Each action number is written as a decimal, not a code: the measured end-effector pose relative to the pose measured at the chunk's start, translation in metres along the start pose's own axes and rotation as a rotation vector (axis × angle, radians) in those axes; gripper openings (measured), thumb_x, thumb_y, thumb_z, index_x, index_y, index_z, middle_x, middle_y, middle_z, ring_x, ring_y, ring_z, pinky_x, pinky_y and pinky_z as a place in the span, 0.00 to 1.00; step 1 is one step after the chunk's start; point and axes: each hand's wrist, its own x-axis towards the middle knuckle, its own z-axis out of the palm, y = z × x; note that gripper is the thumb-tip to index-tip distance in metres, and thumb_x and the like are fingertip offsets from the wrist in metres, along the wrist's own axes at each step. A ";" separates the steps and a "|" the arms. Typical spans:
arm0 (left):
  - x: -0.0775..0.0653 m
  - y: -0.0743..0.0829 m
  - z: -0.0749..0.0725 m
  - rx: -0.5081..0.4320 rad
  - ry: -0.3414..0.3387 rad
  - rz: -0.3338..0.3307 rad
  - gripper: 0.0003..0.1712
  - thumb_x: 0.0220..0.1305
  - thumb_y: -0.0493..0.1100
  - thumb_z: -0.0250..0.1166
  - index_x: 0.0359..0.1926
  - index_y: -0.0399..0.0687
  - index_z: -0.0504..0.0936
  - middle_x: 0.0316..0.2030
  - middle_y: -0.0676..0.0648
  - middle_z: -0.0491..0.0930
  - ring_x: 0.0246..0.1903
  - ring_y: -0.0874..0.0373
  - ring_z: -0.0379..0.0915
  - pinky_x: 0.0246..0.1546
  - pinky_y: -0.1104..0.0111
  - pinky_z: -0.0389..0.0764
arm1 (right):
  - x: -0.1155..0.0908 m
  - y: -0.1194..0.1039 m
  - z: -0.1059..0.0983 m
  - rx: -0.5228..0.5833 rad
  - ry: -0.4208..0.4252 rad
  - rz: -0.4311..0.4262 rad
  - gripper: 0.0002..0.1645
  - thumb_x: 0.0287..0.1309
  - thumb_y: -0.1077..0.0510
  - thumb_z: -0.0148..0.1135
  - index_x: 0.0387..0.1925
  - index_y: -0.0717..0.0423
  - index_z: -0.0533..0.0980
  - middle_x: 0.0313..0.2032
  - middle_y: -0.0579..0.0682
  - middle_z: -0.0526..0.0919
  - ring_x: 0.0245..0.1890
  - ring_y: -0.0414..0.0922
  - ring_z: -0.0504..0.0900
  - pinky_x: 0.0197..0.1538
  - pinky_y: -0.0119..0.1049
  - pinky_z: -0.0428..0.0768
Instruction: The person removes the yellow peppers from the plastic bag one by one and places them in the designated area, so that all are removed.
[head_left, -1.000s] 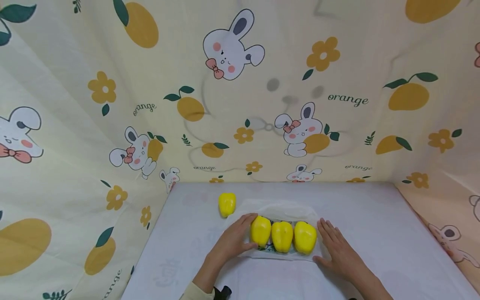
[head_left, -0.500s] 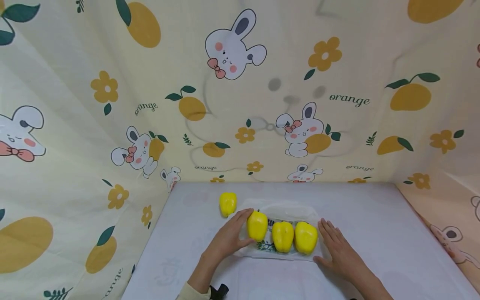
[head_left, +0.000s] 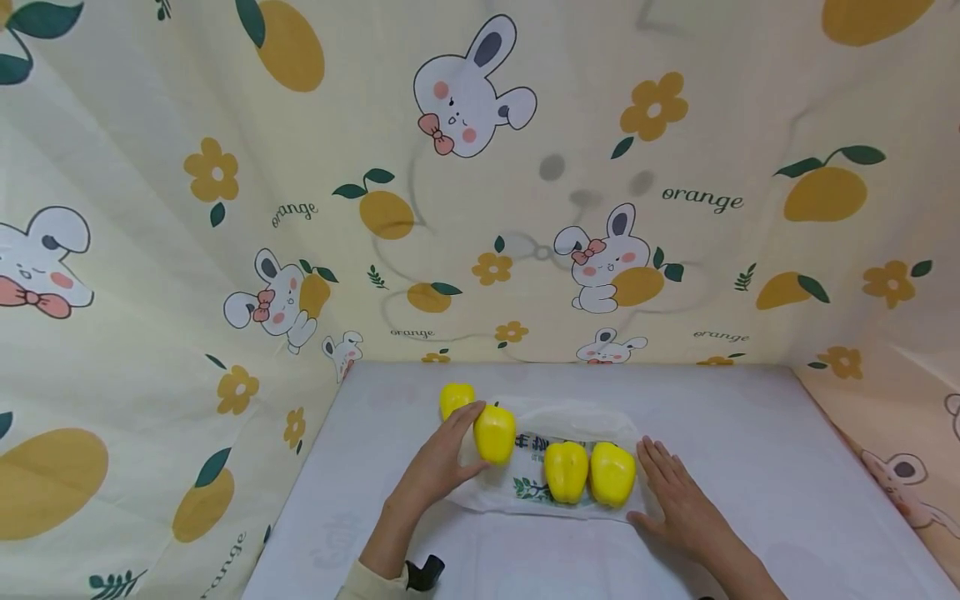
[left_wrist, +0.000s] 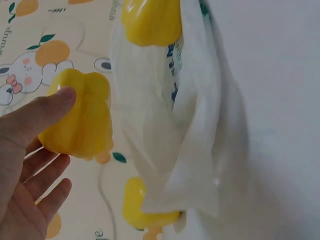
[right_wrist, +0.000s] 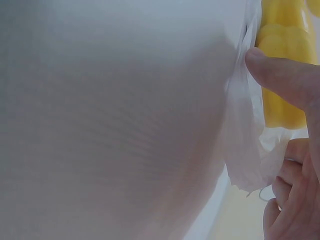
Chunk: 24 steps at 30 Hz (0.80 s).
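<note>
Fingers of the left hand [head_left: 433,468], in head view, grip one yellow pepper [head_left: 495,435] at the left part of a white bag [head_left: 491,490]; the straight-fingered right hand [head_left: 684,508] rests at its right end, by two more peppers [head_left: 566,472]. From left wrist I see the thumb on this pepper; from right wrist, the thumb touching the bag.

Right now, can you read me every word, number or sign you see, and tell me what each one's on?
"orange": on the patterned cloth, printed several times.
Dark characters on the white bag: too blurred to read.
Tiny print under those characters: too small to read.
Grey marks on the tabletop: too faint to read.
Yellow peppers: no words on the sides that show.
Numbers: none I can read.
</note>
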 end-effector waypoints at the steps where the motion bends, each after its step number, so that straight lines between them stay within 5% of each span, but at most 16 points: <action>1: 0.000 -0.001 -0.002 -0.004 0.008 0.002 0.58 0.59 0.45 0.84 0.83 0.52 0.61 0.80 0.48 0.65 0.78 0.49 0.64 0.75 0.53 0.72 | 0.000 0.000 0.000 0.000 -0.002 0.000 0.70 0.52 0.39 0.83 0.83 0.65 0.55 0.83 0.67 0.53 0.82 0.67 0.52 0.84 0.64 0.48; 11: -0.003 -0.017 -0.021 0.024 0.065 -0.027 0.57 0.59 0.44 0.84 0.83 0.50 0.61 0.78 0.45 0.66 0.76 0.47 0.67 0.74 0.53 0.73 | -0.001 0.001 0.001 -0.008 -0.004 -0.003 0.70 0.52 0.40 0.83 0.83 0.66 0.55 0.83 0.67 0.53 0.82 0.67 0.52 0.84 0.64 0.49; 19: -0.003 -0.031 -0.035 0.023 0.105 -0.048 0.58 0.57 0.41 0.84 0.83 0.51 0.62 0.79 0.46 0.66 0.76 0.49 0.67 0.76 0.55 0.71 | 0.000 0.003 0.002 -0.007 -0.013 0.004 0.70 0.54 0.40 0.82 0.84 0.65 0.53 0.84 0.67 0.51 0.83 0.66 0.50 0.86 0.53 0.35; 24: -0.002 -0.042 -0.041 0.011 0.105 -0.094 0.57 0.59 0.42 0.84 0.83 0.52 0.62 0.79 0.47 0.65 0.77 0.49 0.66 0.76 0.54 0.70 | -0.001 0.003 0.001 -0.011 -0.008 -0.001 0.70 0.53 0.40 0.82 0.84 0.65 0.53 0.84 0.67 0.51 0.83 0.66 0.51 0.86 0.53 0.36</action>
